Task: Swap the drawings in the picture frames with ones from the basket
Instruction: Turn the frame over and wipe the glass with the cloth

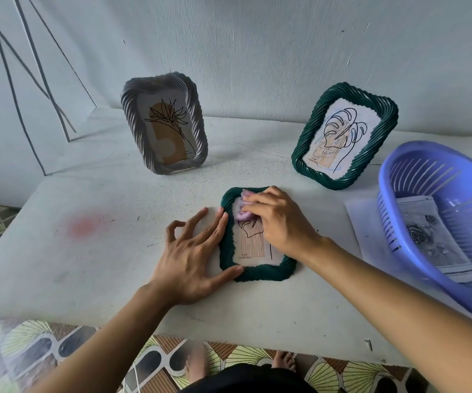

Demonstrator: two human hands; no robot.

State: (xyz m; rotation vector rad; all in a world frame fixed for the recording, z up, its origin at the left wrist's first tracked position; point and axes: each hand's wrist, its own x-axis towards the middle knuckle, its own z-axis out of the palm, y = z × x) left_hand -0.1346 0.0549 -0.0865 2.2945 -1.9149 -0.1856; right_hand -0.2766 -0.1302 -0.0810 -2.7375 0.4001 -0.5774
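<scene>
Green frame [257,272], front table [87,265] edge: judged light, fragile; rim braced by spread left hand [192,256], cloth [242,214] pinched by right hand [280,219].

White table [87,265] – grey frame [164,123] standing at 11 o'clock, green frame [345,140] standing at 1, second green frame [266,272] flat at centre, purple basket [383,211] at 3, partly on a paper sheet [371,236]

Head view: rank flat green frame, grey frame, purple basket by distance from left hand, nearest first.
1. flat green frame: touched by the left hand, just to its right.
2. grey frame: standing, back left.
3. purple basket: far right of the table.
</scene>
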